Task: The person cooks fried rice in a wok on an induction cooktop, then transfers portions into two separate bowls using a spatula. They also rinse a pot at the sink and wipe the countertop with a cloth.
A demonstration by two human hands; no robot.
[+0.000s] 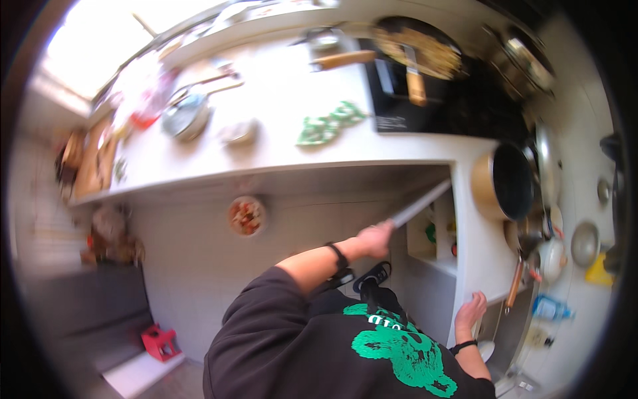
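Note:
My left hand (376,239), with a dark band at the wrist, is closed on the near end of a long pale edge, which looks like the top of an open cabinet door (421,203); blur hides the exact grip. Beside it, shelves (431,259) under the counter show small green and red things. My right hand (471,311), also banded, is at the edge of the white counter on the right, its fingers slightly apart and nothing seen in them. Above, a pan of food (418,47) sits on the black hob (451,112), with a wooden-handled utensil (415,85) across its rim.
A tan pot (491,182) stands on the right counter near a blue bottle (548,307). A green-and-white cloth (331,124) and a glass bowl (187,117) lie along the back counter (279,144). A round container of red and white pieces (246,216) is below that counter's edge.

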